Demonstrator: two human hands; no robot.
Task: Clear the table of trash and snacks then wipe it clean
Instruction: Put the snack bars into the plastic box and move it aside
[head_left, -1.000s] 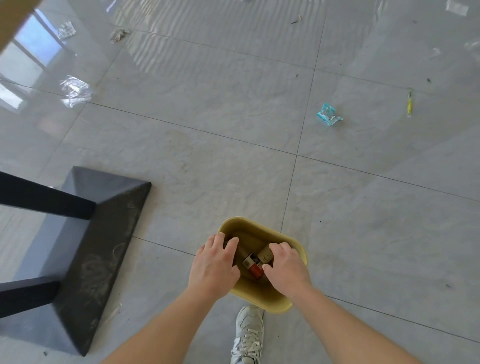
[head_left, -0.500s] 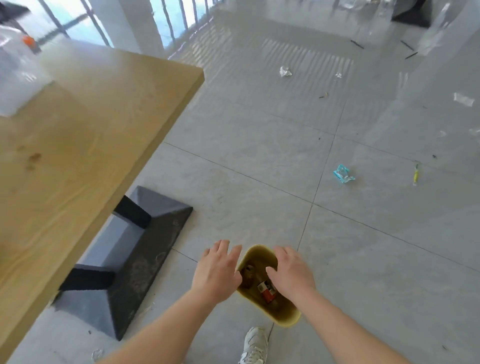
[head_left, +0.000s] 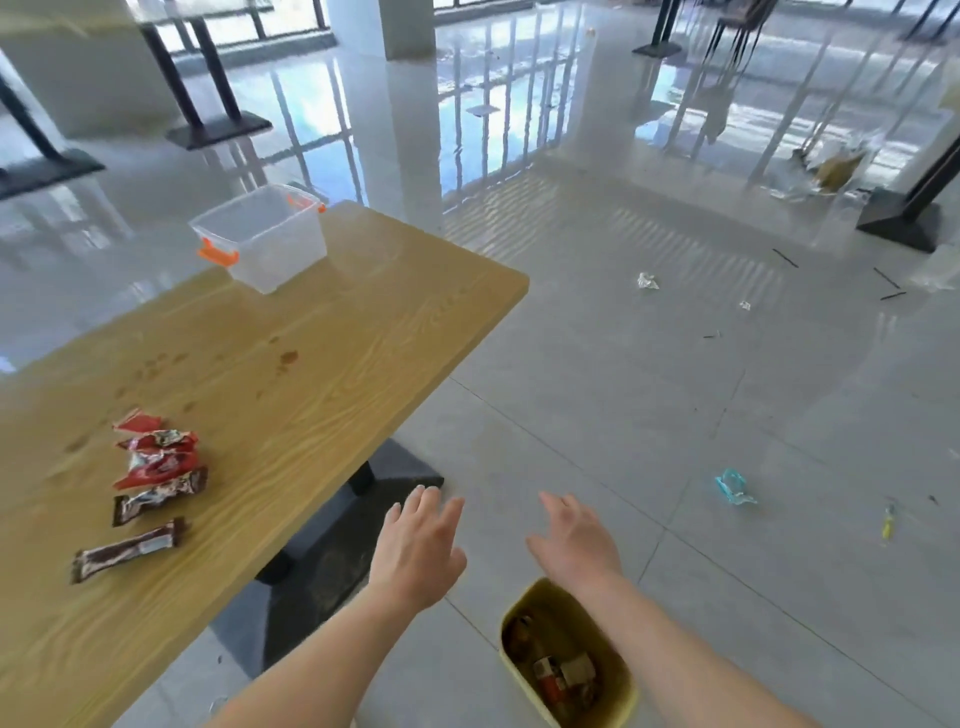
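A wooden table (head_left: 322, 364) fills the left side, with dark stains near its middle. On its near left lie red snack wrappers (head_left: 156, 452) and two brown snack bars (head_left: 127, 550). A clear plastic box (head_left: 262, 236) with orange latches stands at the far end. A yellow bin (head_left: 618, 691) with wrappers inside sits on the floor at the bottom. My left hand (head_left: 418, 551) and my right hand (head_left: 574, 540) hover above the floor past the bin, both with fingers spread and holding nothing.
The table's black pedestal base (head_left: 311, 577) stands under the table, just left of my left hand. Litter dots the grey tile floor: a teal wrapper (head_left: 733, 487), a crumpled clear wrapper (head_left: 647, 281), a yellow stick (head_left: 887, 526). Other table bases stand far back.
Both hands have lifted out of the yellow bin and spread open. My view has risen and turned left, bringing the tabletop, snacks and clear box into sight.
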